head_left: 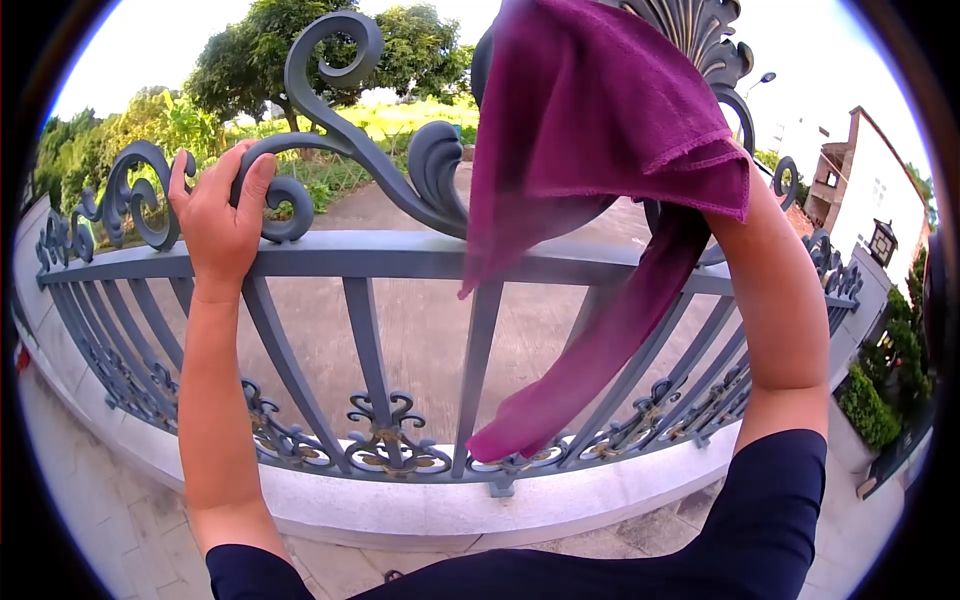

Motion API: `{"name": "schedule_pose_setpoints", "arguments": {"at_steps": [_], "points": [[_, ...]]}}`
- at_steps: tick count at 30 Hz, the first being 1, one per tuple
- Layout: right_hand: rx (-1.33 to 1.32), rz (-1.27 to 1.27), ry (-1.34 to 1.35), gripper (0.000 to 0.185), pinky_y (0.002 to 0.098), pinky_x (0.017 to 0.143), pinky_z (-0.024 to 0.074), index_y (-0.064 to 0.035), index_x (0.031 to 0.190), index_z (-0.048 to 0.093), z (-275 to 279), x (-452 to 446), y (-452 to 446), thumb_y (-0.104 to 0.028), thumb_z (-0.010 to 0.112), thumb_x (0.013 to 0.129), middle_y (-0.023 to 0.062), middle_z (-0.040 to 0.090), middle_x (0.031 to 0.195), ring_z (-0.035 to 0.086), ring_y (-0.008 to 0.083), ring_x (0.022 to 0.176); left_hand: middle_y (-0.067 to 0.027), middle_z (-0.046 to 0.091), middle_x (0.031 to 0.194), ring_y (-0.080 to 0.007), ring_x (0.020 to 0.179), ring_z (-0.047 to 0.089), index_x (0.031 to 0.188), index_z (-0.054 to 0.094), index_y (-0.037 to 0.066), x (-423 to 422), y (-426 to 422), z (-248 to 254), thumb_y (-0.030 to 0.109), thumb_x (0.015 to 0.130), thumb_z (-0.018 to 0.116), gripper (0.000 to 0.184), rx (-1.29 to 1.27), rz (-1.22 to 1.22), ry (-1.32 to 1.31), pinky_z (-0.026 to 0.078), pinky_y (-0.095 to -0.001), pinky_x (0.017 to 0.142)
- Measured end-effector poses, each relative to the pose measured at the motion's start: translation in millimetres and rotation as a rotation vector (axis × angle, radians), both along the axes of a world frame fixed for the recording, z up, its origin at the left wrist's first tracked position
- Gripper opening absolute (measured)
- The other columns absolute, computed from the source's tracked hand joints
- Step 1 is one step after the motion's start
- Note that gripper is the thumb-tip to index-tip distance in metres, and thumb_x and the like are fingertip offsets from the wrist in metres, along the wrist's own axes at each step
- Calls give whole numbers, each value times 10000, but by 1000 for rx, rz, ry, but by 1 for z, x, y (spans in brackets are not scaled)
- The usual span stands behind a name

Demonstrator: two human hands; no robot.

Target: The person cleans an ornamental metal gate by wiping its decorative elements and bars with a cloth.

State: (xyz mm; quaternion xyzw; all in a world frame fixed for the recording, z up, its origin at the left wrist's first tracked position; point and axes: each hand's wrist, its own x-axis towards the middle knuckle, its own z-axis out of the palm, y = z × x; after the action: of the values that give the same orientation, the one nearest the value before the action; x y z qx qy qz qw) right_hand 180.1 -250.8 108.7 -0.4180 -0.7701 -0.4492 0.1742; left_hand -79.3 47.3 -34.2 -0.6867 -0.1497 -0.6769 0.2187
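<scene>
Dark grey ironwork tops a curved metal fence. My left hand [222,215] is at a curled scroll [345,140] on the left, its fingers and thumb hooked around the metal just above the top rail [400,256]. A purple cloth [600,110] hangs in front of the centre ornament, with one long tail [590,370] trailing down past the rail and bars. My right forearm [775,290] reaches up to the cloth, which covers my right hand and hides its fingers. The cloth's left edge is blurred.
A gold-tinted shell-shaped ornament [690,35] rises behind the cloth. Below the bars runs a pale stone curb [400,505], with paving [90,480] on the near side. Beyond the fence lie a concrete surface [420,340] and trees. A wall lantern [883,242] and shrubs stand at the right.
</scene>
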Motion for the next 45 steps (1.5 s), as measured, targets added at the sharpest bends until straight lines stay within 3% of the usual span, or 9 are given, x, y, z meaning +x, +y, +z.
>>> {"name": "schedule_pose_setpoints", "arguments": {"at_steps": [3, 7, 13, 20, 26, 36, 42, 45], "points": [[-7, -35, -20, 614, 446, 1191, 442, -27, 1473, 567, -5, 3, 10, -231, 796, 942, 151, 643, 1379, 610, 278, 1312, -42, 752, 810, -217, 802, 681, 1128, 785, 69, 4, -5, -1, 446, 1061, 663, 402, -69, 14, -20, 284, -468, 1249], [9, -54, -29, 615, 444, 1183, 449, -29, 1479, 562, -8, 4, 20, -232, 794, 946, 151, 643, 1382, 616, 278, 1303, -45, 766, 824, -202, 831, 696, 1103, 774, 41, 7, -3, 0, 445, 1055, 674, 419, -32, -34, -46, 219, -463, 1286], [32, -118, -18, 616, 440, 1171, 460, -32, 1487, 555, -8, -3, 42, -233, 791, 954, 150, 643, 1386, 625, 278, 1289, -42, 777, 866, -166, 880, 699, 1164, 771, 50, 3, 0, -2, 429, 1058, 677, 405, -70, -95, -15, 176, -468, 1302], [43, -185, 32, 618, 436, 1158, 472, -36, 1496, 547, -6, -13, 52, -234, 787, 962, 149, 643, 1390, 635, 278, 1274, -33, 775, 924, -185, 924, 715, 1230, 753, 69, -6, 1, -4, 402, 1062, 673, 381, -64, -178, 42, 144, -479, 1306], [44, -235, 92, 620, 432, 1146, 483, -39, 1504, 539, 2, -20, 24, -235, 784, 969, 149, 644, 1394, 644, 278, 1260, -36, 763, 884, -198, 883, 705, 1192, 765, 73, -6, 0, -3, 386, 1045, 696, 353, -45, -153, 12, 166, -479, 1298], [49, -445, 191, 622, 426, 1127, 501, -44, 1517, 527, 17, -16, 71, -237, 778, 981, 148, 644, 1400, 659, 278, 1238, -21, 711, 818, -201, 809, 667, 1220, 757, 78, -9, 4, -5, 401, 1044, 688, 374, -37, -201, 27, 168, -483, 1304], [271, -372, 264, 624, 422, 1115, 512, -47, 1525, 520, -6, -12, 52, -238, 775, 988, 147, 644, 1404, 668, 278, 1225, -17, 732, 880, -208, 831, 668, 1229, 743, 76, -11, 4, -7, 391, 1041, 689, 371, -11, -226, 12, 173, -490, 1305], [509, -287, 348, 625, 421, 1109, 517, -49, 1529, 516, -62, -26, 1, -238, 773, 991, 147, 644, 1406, 672, 278, 1218, -38, 748, 915, -231, 869, 691, 1239, 738, 83, -9, 4, -7, 397, 1040, 681, 377, 9, -221, -13, 185, -512, 1308]]}}
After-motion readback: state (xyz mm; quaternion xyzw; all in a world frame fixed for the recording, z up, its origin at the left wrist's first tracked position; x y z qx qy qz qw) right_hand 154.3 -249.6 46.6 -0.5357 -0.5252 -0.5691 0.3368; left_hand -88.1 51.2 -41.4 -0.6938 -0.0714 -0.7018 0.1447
